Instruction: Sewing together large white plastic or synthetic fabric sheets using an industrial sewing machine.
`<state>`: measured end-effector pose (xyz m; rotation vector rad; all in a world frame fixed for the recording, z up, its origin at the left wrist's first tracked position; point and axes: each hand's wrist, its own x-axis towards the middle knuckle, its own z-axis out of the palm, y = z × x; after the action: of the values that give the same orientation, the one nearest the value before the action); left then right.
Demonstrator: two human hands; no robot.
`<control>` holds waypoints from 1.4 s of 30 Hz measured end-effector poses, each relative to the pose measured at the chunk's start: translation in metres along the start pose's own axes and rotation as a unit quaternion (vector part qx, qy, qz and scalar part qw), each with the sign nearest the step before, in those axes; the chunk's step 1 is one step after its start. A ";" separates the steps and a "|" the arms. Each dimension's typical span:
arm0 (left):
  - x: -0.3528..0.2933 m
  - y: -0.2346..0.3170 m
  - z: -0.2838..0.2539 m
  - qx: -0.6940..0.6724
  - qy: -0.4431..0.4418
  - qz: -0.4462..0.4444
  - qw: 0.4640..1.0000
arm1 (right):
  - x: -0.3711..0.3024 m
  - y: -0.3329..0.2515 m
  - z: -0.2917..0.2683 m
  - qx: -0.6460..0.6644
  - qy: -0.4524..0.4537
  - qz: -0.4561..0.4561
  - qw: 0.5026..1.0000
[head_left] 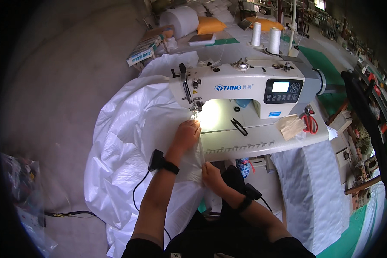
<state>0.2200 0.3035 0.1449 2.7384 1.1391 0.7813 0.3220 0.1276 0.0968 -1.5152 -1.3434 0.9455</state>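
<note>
A large glossy white sheet (129, 124), thin and crinkled, spreads over the left side of a white sewing machine (241, 79) and hangs toward me. Its right edge runs under the lit needle area (195, 115). Just in front of the needle, my left hand (187, 134) is closed on the sheet near that edge, fingertips bent and partly hidden. Lower down the same edge, my right hand (212, 177) pinches the sheet, close to the front of the machine bed (245, 146). Each wrist wears a black strap with a small device.
Black thread snips (239, 127), a brown paper piece (290, 126) and red-handled scissors (309, 123) lie on the bed. Two white thread cones (274, 41) stand behind the machine. White quilted material (312, 193) hangs at right. A large white roll (179, 21) rests at the back.
</note>
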 end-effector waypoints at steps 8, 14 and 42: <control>-0.013 0.000 0.003 -0.048 0.062 -0.042 0.996 | -0.005 -0.001 0.004 0.054 -0.059 0.041 0.996; -0.006 0.000 0.000 -0.056 0.069 -0.010 0.996 | -0.004 -0.010 0.000 0.063 -0.044 0.024 0.997; -0.001 -0.026 0.010 -0.065 0.096 -0.007 0.993 | 0.014 0.011 0.014 0.079 -0.042 0.003 0.996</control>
<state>0.2077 0.3224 0.1286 2.5927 1.0942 1.0956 0.3146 0.1428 0.0817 -1.3741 -1.2920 1.1031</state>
